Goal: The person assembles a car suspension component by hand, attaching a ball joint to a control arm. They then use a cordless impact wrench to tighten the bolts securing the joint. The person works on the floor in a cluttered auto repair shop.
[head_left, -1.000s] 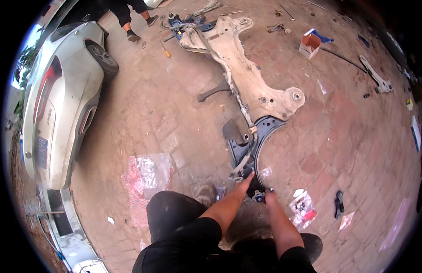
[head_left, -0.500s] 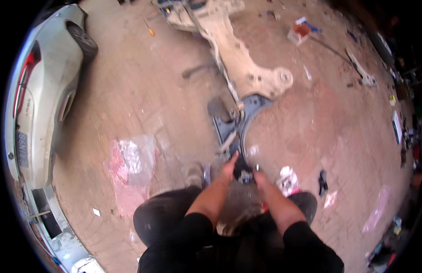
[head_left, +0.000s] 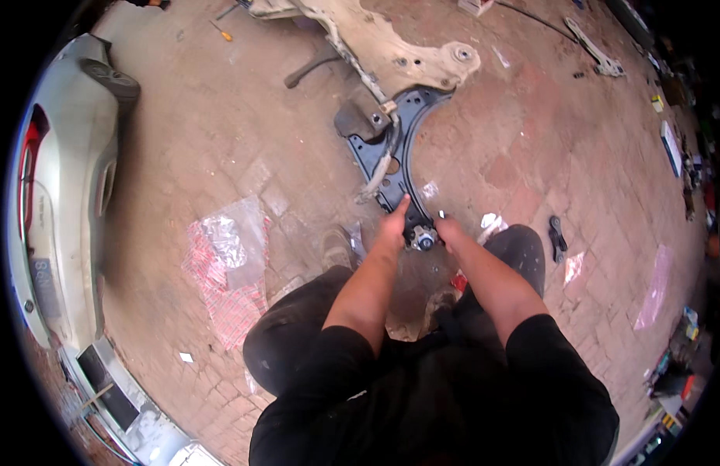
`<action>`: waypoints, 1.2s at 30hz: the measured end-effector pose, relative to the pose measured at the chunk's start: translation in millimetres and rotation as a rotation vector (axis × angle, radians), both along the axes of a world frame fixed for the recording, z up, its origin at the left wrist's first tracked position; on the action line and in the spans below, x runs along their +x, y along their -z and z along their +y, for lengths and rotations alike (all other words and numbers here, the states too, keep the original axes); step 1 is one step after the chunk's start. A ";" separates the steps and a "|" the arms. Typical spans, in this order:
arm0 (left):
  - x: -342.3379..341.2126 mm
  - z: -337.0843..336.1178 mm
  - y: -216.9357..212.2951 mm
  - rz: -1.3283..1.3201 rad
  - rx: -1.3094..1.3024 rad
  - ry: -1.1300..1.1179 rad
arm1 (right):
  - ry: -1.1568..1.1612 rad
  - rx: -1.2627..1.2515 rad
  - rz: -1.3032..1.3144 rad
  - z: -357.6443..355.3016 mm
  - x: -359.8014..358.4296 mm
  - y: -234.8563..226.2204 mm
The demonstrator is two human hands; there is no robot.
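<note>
A black control arm (head_left: 410, 144) lies in front of me, its far end joined to a large, dusty tan subframe (head_left: 422, 56). At its near end is a ball joint (head_left: 424, 241) with a silvery tip. My left hand (head_left: 392, 227) grips the left side of that near end, its thumb laid along the top. On the other side my right hand (head_left: 450, 233) is closed around the edge, most of its fingers hidden. A worn, light-coloured bar (head_left: 377, 177) crosses over the control arm's left part.
Plastic wrapping (head_left: 229, 241) over a red-and-white sheet lies to the left. Beyond it stands a silver car (head_left: 72, 194). To my right are a dark link-shaped part (head_left: 558, 239) and a pink plastic strip (head_left: 653, 287). An orange-handled screwdriver (head_left: 224, 35) lies far left.
My view has tilted, so the subframe, control arm and hands sit higher in the picture. Both hands keep their hold on the control arm's near end.
</note>
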State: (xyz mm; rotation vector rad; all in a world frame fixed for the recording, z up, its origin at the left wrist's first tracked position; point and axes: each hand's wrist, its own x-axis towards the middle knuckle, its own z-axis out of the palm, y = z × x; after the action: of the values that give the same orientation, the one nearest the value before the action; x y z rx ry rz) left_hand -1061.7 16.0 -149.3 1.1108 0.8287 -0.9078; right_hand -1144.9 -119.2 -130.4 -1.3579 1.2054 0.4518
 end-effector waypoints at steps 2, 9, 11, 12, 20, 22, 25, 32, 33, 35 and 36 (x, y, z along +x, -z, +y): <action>-5.5 -7.7 -12.1 0.004 -0.023 -0.021 | 0.021 -0.014 -0.014 -4.1 -9.9 6.4; -1.2 -5.8 -42.7 -0.051 0.139 -0.007 | 0.059 0.024 -0.047 6.8 -4.3 -25.7; -5.1 -7.6 -51.6 -0.054 0.100 -0.013 | 0.061 0.022 -0.045 4.5 -6.8 -36.5; -5.9 -8.8 -56.5 -0.046 0.093 -0.009 | 0.055 0.014 -0.041 4.1 -7.1 -41.0; -8.1 -9.0 -40.9 -0.010 0.002 -0.007 | 0.120 0.113 -0.016 3.8 -5.9 -37.6; -7.0 -10.4 -37.1 0.017 -0.016 0.024 | 0.108 0.192 -0.042 -2.6 -7.5 -28.9; -2.6 6.1 -25.8 0.013 -0.094 0.064 | 0.034 0.263 -0.101 3.6 -2.5 -21.3; -2.3 -10.8 -77.7 0.072 -0.112 0.174 | -0.216 -0.235 -0.225 -10.7 -15.1 -25.6; -10.0 -20.2 -87.6 0.023 -0.063 0.162 | -0.240 -0.323 -0.193 -18.8 -20.8 -25.5; -5.9 -4.4 -66.3 0.043 0.029 0.163 | -0.290 -0.188 -0.161 -17.9 -20.4 -56.8; 8.5 14.7 -32.9 -0.009 0.013 0.142 | -0.315 -0.253 -0.288 -14.3 -19.1 -49.3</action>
State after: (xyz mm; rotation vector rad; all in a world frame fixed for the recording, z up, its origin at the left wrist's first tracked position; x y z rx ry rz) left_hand -1053.2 30.8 -116.4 1.1958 0.7567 -1.0155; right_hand -1164.0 -133.5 -81.1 -1.7762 0.8328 0.3150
